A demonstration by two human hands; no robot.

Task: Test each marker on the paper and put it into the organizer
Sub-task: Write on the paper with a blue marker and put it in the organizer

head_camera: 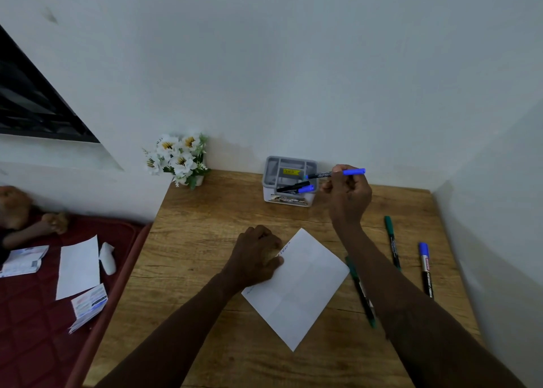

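Observation:
My right hand (pixel 346 196) holds a blue-capped marker (pixel 352 172) level, just right of the grey organizer (pixel 269 179) at the table's back; the marker's dark end reaches over the organizer's right rim. Another marker with a blue cap (pixel 296 188) lies inside the organizer. My left hand (pixel 255 255) rests, fingers curled, on the left corner of the white paper (pixel 302 287), which shows faint scribbles near that hand. On the table to the right lie a green marker (pixel 392 240), a blue-capped marker (pixel 426 270), and a second green marker (pixel 363 296) partly under my right forearm.
A pot of white artificial flowers (pixel 179 158) stands at the table's back left corner. White walls close the back and right sides. Left of the wooden table (pixel 205 217) is a dark red mattress (pixel 35 314) with papers and booklets on it.

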